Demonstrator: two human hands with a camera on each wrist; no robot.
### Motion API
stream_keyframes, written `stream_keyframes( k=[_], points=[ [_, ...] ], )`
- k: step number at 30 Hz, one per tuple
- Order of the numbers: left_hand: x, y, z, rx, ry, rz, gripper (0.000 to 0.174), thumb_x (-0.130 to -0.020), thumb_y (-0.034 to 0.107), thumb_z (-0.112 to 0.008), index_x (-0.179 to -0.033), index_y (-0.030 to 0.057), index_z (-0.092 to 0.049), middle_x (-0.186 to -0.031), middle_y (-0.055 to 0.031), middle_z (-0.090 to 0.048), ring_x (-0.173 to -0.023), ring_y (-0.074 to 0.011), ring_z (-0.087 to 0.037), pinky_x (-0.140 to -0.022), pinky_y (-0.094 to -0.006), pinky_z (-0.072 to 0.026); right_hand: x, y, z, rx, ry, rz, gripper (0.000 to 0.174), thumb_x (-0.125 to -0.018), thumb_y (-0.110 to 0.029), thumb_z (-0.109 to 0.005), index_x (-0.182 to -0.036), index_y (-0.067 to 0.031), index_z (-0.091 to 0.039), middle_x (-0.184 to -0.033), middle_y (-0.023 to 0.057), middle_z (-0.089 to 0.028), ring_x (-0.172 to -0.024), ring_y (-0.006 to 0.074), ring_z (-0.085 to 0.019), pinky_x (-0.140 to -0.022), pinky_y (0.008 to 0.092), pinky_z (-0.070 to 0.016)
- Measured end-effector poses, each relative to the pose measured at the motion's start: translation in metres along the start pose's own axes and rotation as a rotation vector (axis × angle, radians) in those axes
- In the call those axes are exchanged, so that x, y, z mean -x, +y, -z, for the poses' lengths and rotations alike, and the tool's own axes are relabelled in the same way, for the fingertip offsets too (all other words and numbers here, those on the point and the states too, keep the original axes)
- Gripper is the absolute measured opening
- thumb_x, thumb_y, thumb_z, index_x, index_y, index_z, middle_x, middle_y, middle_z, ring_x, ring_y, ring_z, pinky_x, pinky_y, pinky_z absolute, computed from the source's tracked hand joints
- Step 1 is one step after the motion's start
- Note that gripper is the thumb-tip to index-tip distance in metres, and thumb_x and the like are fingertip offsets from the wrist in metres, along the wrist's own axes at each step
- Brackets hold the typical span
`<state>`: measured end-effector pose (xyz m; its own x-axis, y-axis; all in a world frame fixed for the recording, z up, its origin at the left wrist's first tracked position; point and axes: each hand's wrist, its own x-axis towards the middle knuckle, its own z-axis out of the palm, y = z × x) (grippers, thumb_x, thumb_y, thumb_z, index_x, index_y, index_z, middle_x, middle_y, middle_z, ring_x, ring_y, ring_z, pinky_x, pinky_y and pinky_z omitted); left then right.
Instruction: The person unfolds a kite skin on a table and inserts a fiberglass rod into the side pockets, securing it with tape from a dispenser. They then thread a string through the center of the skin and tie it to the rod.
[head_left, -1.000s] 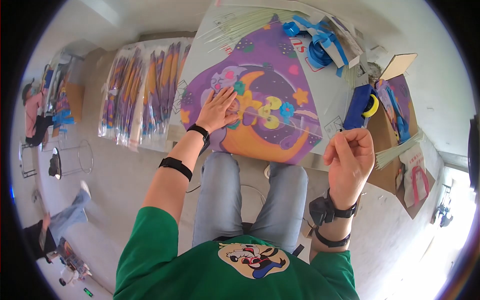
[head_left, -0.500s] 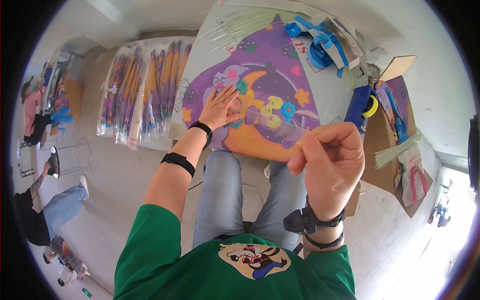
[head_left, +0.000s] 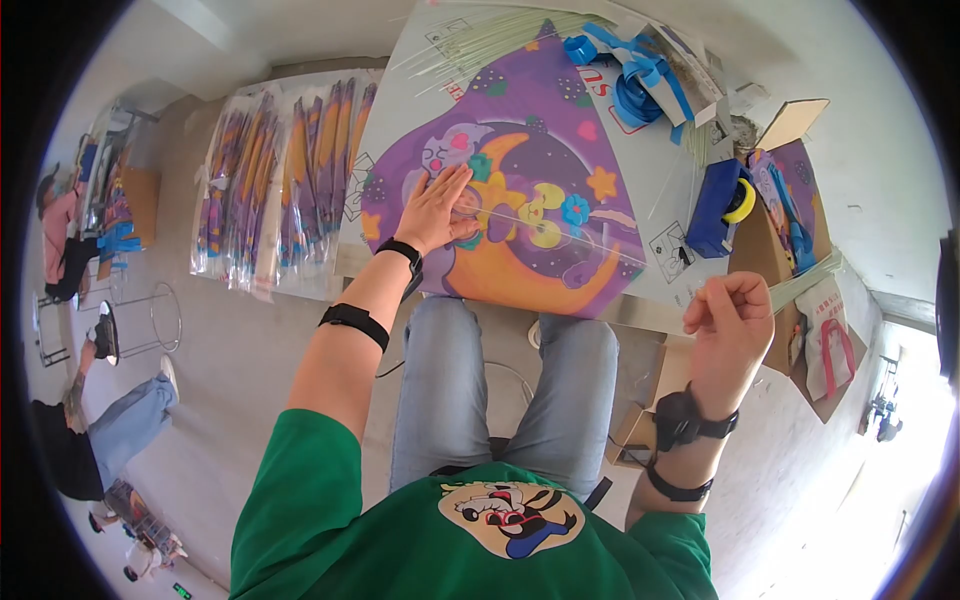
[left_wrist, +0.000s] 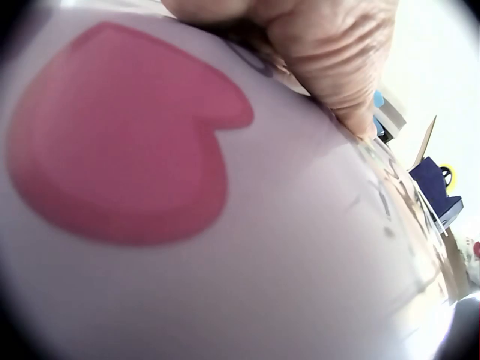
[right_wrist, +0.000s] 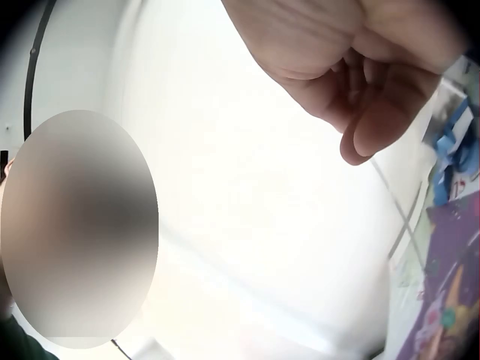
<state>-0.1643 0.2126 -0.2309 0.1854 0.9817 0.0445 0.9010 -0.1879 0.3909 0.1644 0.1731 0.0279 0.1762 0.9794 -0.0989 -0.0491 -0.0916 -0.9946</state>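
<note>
A purple printed sheet [head_left: 520,95] with a moon, stars and animals lies on the table. My left hand [head_left: 437,210] rests flat on its left part, fingers spread; the left wrist view shows the hand [left_wrist: 322,52] beside a large pink heart [left_wrist: 127,135]. Off the sheet's lower right corner, my right hand [head_left: 732,325] is raised with thumb and curled fingers together. In the right wrist view this hand [right_wrist: 352,82] pinches a thin strand [right_wrist: 395,196] running towards the sheet. A thin clear line [head_left: 560,232] crosses the print from near my left hand.
Bagged folded prints [head_left: 280,180] lie at the left. Pale thin sticks [head_left: 510,42] and blue ribbon [head_left: 640,95] are at the far side. On the right stand a blue tape dispenser [head_left: 712,212] and a cardboard box [head_left: 778,218]. People are in the left background.
My right hand first came left over the sheet's lower right corner, then went back right, beyond its edge. My left hand has stayed almost in place on the print.
</note>
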Motion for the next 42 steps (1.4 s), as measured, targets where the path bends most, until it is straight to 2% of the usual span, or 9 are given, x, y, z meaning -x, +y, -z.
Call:
stream_keyframes(
  k=[8, 15, 25, 31, 33, 42],
  points=[
    [-0.001, 0.0, 0.0, -0.031, -0.026, -0.002, 0.082, -0.079, 0.048, -0.065, -0.145, 0.017, -0.028, -0.15, -0.0013, -0.029, -0.14, -0.0182, -0.023, -0.114, -0.0431, -0.016, -0.053, 0.066, 0.081, 0.252, -0.003, -0.134, 0.01, -0.086, -0.006, -0.062, -0.084, -0.0019, -0.053, -0.07, 0.0049, -0.059, -0.053, 0.0104, -0.056, -0.047, 0.021, -0.0447],
    [-0.001, -0.001, -0.002, -0.068, -0.034, -0.015, 0.081, -0.08, 0.049, -0.064, -0.145, 0.0176, -0.028, -0.151, -0.0011, -0.028, -0.14, -0.0177, -0.023, -0.114, -0.0429, -0.0157, -0.079, 0.129, 0.112, 0.331, 0.003, -0.209, 0.01, -0.086, -0.007, -0.062, -0.084, -0.0011, -0.054, -0.069, 0.0051, -0.059, -0.052, 0.0108, -0.057, -0.045, 0.0213, -0.0446],
    [-0.002, 0.0, -0.002, -0.101, -0.047, -0.012, 0.078, -0.081, 0.05, -0.061, -0.145, 0.018, -0.03, -0.151, -0.0015, -0.028, -0.14, -0.0186, -0.023, -0.114, -0.0444, -0.0151, -0.094, 0.194, 0.126, 0.36, 0.023, -0.256, 0.012, -0.085, -0.007, -0.062, -0.084, -0.0007, -0.052, -0.068, 0.0058, -0.058, -0.053, 0.0119, -0.058, -0.045, 0.0227, -0.045],
    [-0.003, 0.0, -0.002, -0.114, -0.05, -0.026, 0.078, -0.08, 0.049, -0.061, -0.144, 0.0178, -0.03, -0.151, -0.002, -0.028, -0.14, -0.0202, -0.024, -0.113, -0.0454, -0.0155, -0.098, 0.214, 0.128, 0.334, 0.02, -0.263, 0.013, -0.084, -0.006, -0.063, -0.082, -0.0011, -0.051, -0.066, 0.0054, -0.058, -0.053, 0.0121, -0.059, -0.045, 0.023, -0.0457],
    [-0.003, -0.001, -0.003, -0.118, -0.039, -0.028, 0.078, -0.08, 0.049, -0.062, -0.144, 0.0178, -0.031, -0.151, -0.0018, -0.028, -0.139, -0.0206, -0.025, -0.113, -0.0455, -0.0154, -0.1, 0.219, 0.129, 0.371, -0.009, -0.272, 0.012, -0.087, -0.008, -0.061, -0.084, -0.0025, -0.05, -0.069, 0.0053, -0.058, -0.056, 0.0125, -0.058, -0.049, 0.0234, -0.0463],
    [-0.004, -0.002, -0.003, -0.137, -0.043, -0.044, 0.079, -0.079, 0.048, -0.062, -0.144, 0.0172, -0.03, -0.151, -0.0007, -0.027, -0.14, -0.0199, -0.023, -0.113, -0.0451, -0.0154, -0.104, 0.231, 0.127, 0.374, 0.024, -0.279, 0.012, -0.085, -0.006, -0.061, -0.082, -0.0026, -0.05, -0.067, 0.0048, -0.057, -0.055, 0.0119, -0.058, -0.047, 0.0231, -0.0452]
  ],
)
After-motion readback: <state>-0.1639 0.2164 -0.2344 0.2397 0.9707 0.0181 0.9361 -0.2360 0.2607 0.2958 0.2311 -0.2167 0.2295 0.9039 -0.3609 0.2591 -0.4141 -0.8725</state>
